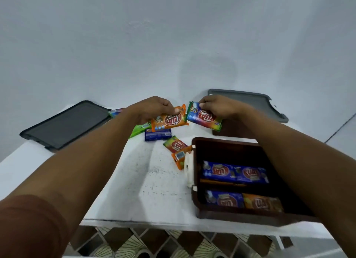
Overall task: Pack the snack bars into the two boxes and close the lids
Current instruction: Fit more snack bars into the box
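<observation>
White wall [173,36] behind a scuffed white table [134,190]; patterned floor tiles [154,242] show below its near edge.

On the table a dark lid [67,123] lies flat at far left and a grey lid [248,101] at far right. The open brown box [231,151] at near right holds four packed bars [217,170] in two rows, long axes left to right, and the right forearm crosses its right side. Loose bars [157,134] lie between the dark lid and the box. Over them the left hand [154,109] pinches an orange bar [169,120], lengthwise left to right. Just beside it the right hand [219,106] pinches a blue-red bar [204,117] sloping down to the right.
</observation>
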